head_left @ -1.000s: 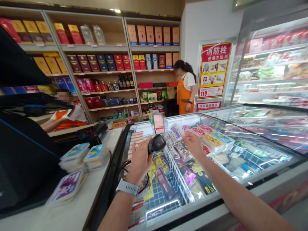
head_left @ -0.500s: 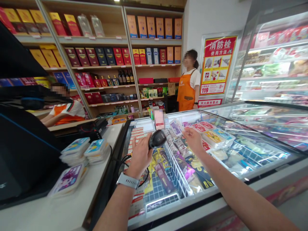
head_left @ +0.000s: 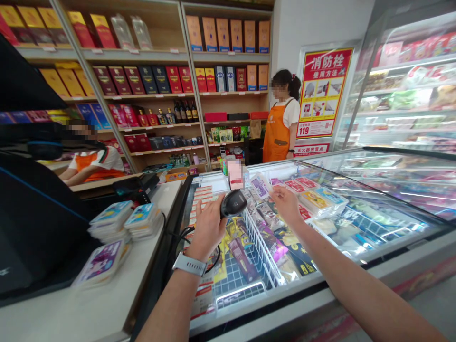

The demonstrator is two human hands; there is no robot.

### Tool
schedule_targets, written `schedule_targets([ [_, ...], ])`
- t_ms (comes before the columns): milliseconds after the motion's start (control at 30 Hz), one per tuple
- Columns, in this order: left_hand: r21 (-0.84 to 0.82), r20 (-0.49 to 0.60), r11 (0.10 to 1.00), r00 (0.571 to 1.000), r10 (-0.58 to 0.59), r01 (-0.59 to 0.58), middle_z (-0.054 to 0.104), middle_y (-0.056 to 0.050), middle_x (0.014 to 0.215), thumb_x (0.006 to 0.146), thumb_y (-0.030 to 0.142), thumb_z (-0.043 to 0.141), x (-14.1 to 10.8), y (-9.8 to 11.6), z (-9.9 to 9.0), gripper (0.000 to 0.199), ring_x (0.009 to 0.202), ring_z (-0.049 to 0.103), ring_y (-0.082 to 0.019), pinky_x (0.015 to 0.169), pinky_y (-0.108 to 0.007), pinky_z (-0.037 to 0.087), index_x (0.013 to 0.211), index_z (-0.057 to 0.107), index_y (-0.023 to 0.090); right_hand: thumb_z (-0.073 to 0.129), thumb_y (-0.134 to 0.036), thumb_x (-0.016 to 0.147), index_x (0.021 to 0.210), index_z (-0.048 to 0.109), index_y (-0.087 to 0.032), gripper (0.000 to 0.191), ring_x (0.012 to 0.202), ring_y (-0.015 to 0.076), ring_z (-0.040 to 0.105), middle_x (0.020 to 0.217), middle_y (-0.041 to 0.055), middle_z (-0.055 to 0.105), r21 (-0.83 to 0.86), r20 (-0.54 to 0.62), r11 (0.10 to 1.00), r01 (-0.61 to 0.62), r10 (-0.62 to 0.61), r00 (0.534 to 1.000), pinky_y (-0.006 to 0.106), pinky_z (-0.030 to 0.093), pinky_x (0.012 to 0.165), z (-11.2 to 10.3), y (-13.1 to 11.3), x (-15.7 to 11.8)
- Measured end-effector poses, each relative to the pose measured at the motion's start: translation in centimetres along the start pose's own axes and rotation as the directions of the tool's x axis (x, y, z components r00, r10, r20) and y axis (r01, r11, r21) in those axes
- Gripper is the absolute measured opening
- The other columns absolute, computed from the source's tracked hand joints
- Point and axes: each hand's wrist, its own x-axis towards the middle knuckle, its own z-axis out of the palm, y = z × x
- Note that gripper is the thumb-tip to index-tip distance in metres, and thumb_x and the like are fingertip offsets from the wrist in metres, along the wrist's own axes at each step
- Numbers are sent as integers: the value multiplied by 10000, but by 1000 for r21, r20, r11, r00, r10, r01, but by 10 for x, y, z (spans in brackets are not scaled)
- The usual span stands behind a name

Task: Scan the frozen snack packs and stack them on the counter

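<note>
My left hand (head_left: 205, 223), with a grey watch on its wrist, is wrapped round a black barcode scanner (head_left: 233, 203). A black cable hangs below it. To the right, my right hand (head_left: 286, 203) pinches the edge of a flat white and purple package (head_left: 261, 186), held tilted over the glass top of the freezer. The scanner's head points towards that package, with a gap between them. Just beyond my right hand, red, yellow and blue flat packages (head_left: 318, 202) lie on the glass. Wire baskets with colourful frozen packs (head_left: 244, 261) show through the glass under both hands.
Stacks of flat packages (head_left: 110, 221) and a purple one (head_left: 101, 261) lie on the white counter (head_left: 138, 270) at left, beside a dark monitor (head_left: 32, 213). A person in an orange apron (head_left: 278, 128) stands behind the freezer; another person (head_left: 96, 164) is at left.
Both hands keep nearly the same place, with the scanner and the package still held. The standing person's head has turned slightly, and the view has shifted a little.
</note>
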Motion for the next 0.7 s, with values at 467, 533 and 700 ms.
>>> schedule_targets([
  [467,-9,-9,1000,1000,0,0,599,-121,1385,827,119,510,0,1,0,609,1297,536,-279,1201,-557,190,1426,411,168,632,-470,728,933,658,-188,349,736,256,725,835,80,743,39,31,999,-5,4,1000,295,536,485,1,-3,1],
  [533,-13,-6,1000,1000,0,0,600,-119,1383,825,119,512,0,1,0,608,1295,536,-282,1199,-558,190,1423,413,164,637,-478,721,939,661,-185,366,743,256,725,846,83,743,46,37,999,-3,2,999,290,531,482,2,-4,1],
  [700,-19,3,1000,1000,-10,10,617,-106,1359,830,136,513,0,0,0,569,1286,541,-281,1199,-550,199,1393,445,179,639,-488,708,937,663,-174,389,750,257,721,870,97,741,50,22,999,-2,1,1000,286,517,490,3,-6,-1],
])
